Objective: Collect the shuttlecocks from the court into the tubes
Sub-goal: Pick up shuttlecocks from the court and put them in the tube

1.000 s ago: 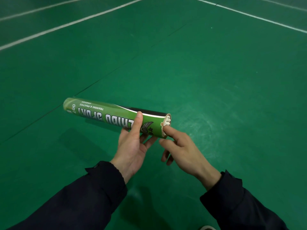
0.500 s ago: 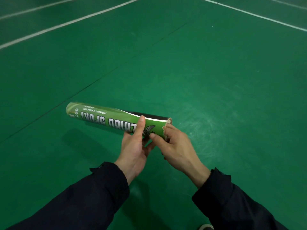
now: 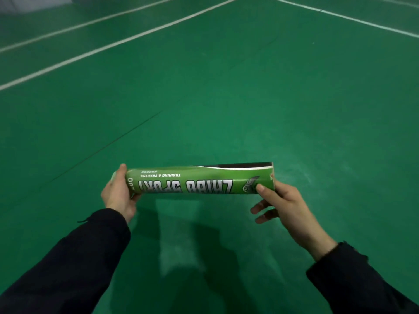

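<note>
A green shuttlecock tube [image 3: 199,181] with white lettering is held level above the court, between both hands. My left hand [image 3: 119,192] grips its left end, fingers wrapped round the cap end. My right hand [image 3: 281,200] holds the right end, thumb on the tube's side and the other fingers loose below. The inside of the tube is hidden, and no loose shuttlecock shows anywhere on the floor in view.
The green court floor [image 3: 226,98] stretches all around, with white lines [image 3: 127,40] at the far left and far right. A dark seam runs diagonally across the floor to the left. My shadow falls below the tube.
My left hand slid from the tube's middle to its left end. My right hand moved from the open mouth to gripping the right end. The tube now lies level.
</note>
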Motion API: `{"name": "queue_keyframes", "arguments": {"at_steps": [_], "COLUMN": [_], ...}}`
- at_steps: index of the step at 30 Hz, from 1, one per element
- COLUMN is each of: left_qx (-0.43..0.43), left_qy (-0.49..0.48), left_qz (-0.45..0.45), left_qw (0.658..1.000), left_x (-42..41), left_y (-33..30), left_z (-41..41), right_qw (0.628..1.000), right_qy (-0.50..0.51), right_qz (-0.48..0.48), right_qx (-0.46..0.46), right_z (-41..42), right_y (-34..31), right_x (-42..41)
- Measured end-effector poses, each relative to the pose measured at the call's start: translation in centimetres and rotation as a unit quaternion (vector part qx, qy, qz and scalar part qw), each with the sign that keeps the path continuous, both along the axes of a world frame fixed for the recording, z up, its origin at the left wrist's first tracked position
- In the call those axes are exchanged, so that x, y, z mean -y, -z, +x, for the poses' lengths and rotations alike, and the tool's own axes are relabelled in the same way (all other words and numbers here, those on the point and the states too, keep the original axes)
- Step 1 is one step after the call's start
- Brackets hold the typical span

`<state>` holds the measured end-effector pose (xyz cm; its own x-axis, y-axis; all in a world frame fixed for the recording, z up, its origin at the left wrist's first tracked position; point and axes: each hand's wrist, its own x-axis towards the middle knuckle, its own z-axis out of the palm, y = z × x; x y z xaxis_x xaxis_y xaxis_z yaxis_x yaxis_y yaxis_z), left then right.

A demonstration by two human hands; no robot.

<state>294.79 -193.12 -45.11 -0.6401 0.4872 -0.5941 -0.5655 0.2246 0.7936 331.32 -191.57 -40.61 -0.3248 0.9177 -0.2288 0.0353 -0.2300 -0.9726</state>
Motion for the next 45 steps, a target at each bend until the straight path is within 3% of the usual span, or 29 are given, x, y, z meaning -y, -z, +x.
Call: {"name": "queue_keyframes", "arguments": {"at_steps": [6, 12, 20, 28, 37, 42, 45], "left_qx": [-0.018, -0.020, -0.051, -0.052, -0.014, -0.081, -0.051], "left_qy": [-0.023, -0.015, 0.000, 0.059, 0.102, 0.158, 0.170], "left_qz": [-0.023, -0.019, -0.020, -0.006, 0.019, -0.038, -0.034], "left_qw": [0.999, 1.000, 0.998, 0.997, 0.994, 0.983, 0.983], "left_x": [0.7, 0.6, 0.0, -0.4, 0.7, 0.7, 0.8], "left_y": [2.0, 2.6, 2.7, 2.2, 2.7, 3.9, 3.8], "left_z": [0.4, 1.1, 1.7, 4.1, 4.6, 3.7, 3.7], "right_qw": [0.998, 0.997, 0.982, 0.947, 0.955, 0.944, 0.945], "right_qy": [-0.028, -0.029, 0.191, 0.315, 0.273, 0.297, 0.299], "right_qz": [-0.054, -0.065, -0.004, -0.059, -0.096, -0.068, -0.097], "right_qx": [0.033, 0.001, 0.007, -0.019, -0.069, -0.129, -0.086], "right_z": [0.0, 0.7, -0.6, 1.0, 3.1, 2.9, 2.5], "right_y": [0.1, 0.8, 3.3, 3.6, 3.7, 3.9, 4.4], "right_x": [-1.6, -2.4, -0.6, -1.1, -2.4, -2.6, -2.6]}}
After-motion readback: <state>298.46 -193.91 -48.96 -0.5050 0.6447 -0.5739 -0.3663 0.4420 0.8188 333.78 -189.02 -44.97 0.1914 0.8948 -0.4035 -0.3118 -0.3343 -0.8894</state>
